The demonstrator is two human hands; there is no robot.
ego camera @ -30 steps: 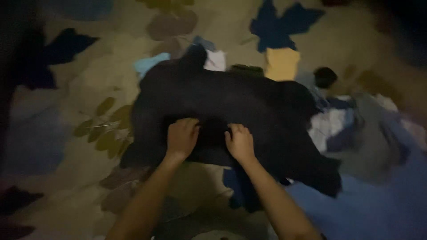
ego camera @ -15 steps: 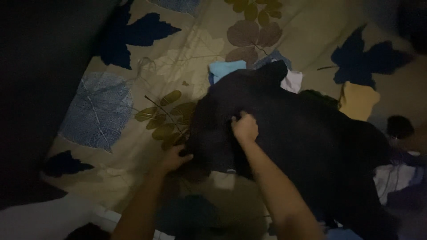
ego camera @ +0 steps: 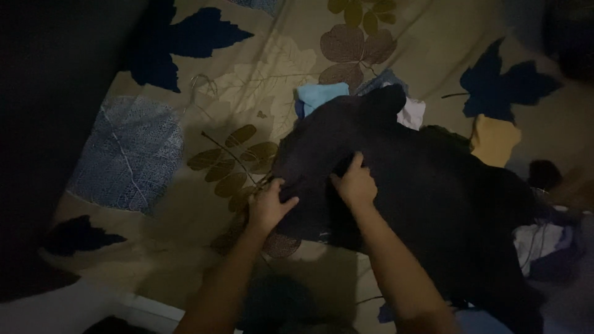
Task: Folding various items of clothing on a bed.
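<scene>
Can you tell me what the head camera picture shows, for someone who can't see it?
Two bare hands press on a big dark garment lying on a leaf-patterned bedsheet in dim light: the left hand grips its edge, the right hand rests flat on top. A light blue cloth peeks out behind.

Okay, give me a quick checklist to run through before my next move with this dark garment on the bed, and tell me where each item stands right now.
1. Left hand has hold of the dark garment: ok, fingers curl over its left edge.
2. Right hand on the garment: ok, it lies on top, but whether it pinches cloth or only presses, cannot tell.
3. Garment lying flat: not ok, it is rumpled and bunched between the hands.
4. Garment free of other clothes: not ok, a light blue piece and a white piece stick out from under its far edge.
5. Bare leaf-print bedspread beside it: ok, on the left.
6. Lighting: not ok, seams and sleeves are lost in the dark.
</scene>
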